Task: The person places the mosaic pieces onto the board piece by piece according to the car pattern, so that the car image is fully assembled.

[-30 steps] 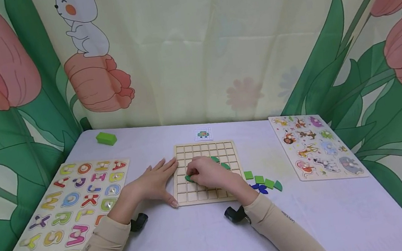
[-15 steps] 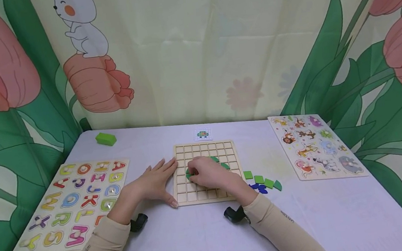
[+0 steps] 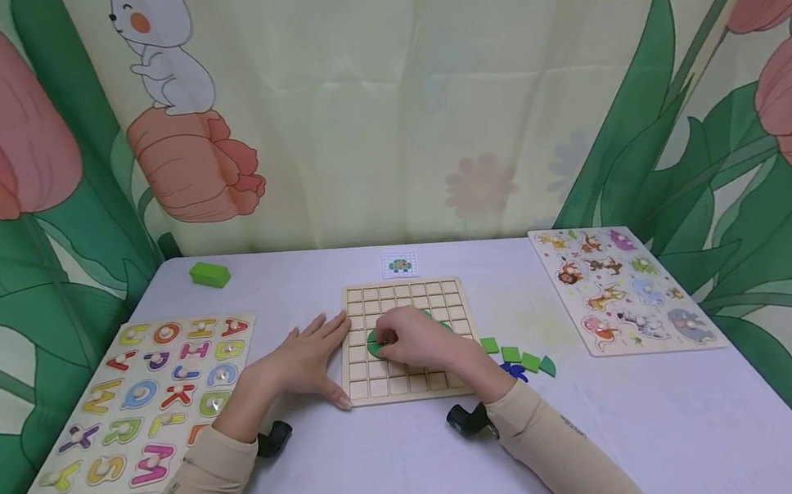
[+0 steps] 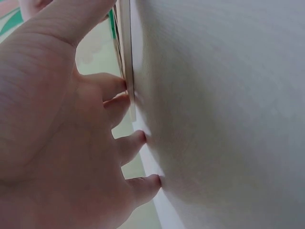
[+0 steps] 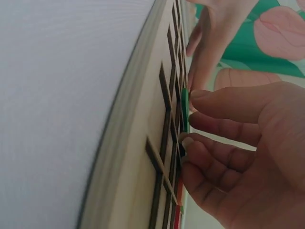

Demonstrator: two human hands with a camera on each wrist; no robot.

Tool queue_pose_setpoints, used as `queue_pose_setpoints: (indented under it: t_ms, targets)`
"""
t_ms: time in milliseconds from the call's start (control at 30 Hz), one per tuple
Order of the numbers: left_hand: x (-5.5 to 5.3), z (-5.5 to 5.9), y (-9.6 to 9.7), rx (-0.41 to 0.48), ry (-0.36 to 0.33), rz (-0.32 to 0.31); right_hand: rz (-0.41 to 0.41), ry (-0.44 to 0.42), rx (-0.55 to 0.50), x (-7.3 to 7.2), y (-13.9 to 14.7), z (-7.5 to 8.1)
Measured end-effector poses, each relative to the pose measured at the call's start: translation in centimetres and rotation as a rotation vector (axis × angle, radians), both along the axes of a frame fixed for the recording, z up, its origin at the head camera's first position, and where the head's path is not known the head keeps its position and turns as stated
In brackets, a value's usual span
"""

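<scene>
A wooden grid board [image 3: 369, 389] lies mid-table. My left hand [image 3: 303, 359] is spread flat, fingers at the board's left edge and thumb near its front-left corner. In the left wrist view, its fingertips [image 4: 119, 86] meet the board's side and the tabletop. Over the board, my right hand [image 3: 418, 339] has curled fingers at a green quarter-circle tile [image 3: 375, 349] in the grid's left part. From the right wrist, thumb and index fingertip are right at the green tile [image 5: 185, 109]. The hand covers much of the grid; red and orange tile edges [image 5: 178, 210] show below it.
Green square tiles [image 3: 511, 355], dark blue tiles [image 3: 515, 371] and a green quarter-circle [image 3: 547, 366] lie right of the board. A picture card [image 3: 400, 265] sits behind it. A letter puzzle [image 3: 122, 429] is left, an animal puzzle [image 3: 612, 290] right, a green block [image 3: 210, 274] back left.
The right hand has brought the green tile from lower on the board up into the grid's left part, then shifted slightly right, showing more green. The left hand has stayed put.
</scene>
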State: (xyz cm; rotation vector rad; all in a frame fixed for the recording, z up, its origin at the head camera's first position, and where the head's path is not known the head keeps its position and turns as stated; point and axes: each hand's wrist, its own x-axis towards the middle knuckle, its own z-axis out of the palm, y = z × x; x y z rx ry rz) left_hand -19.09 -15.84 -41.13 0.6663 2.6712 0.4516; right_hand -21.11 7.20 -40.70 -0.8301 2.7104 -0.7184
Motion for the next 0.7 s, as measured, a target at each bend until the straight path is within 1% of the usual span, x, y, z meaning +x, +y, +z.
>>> queue_pose_setpoints:
  t_ms: [100, 167, 300, 433, 567, 700]
  targets:
    - [0.1, 0.1, -0.1, -0.001, -0.001, 0.0, -0.005, -0.026, -0.014, 0.0, 0.4, 0.2]
    - [0.0, 0.0, 0.0, -0.007, 0.003, -0.003, -0.004, -0.028, -0.025, 0.0, 0.9, 0.4]
    - [0.0, -0.1, 0.0, -0.011, 0.005, 0.0, -0.009, -0.037, -0.061, 0.0, 2.3, 0.9]
    - [-0.2, -0.3, 0.0, -0.015, 0.011, 0.004, -0.032, -0.063, -0.096, 0.2, 3.7, 1.2]
    - [-0.2, -0.5, 0.0, -0.017, 0.016, 0.004, -0.037, -0.05, -0.103, 0.2, 4.8, 1.5]
    - [-0.2, -0.5, 0.1, -0.017, 0.017, 0.007, -0.024, -0.033, -0.109, 0.1, 5.5, 1.7]
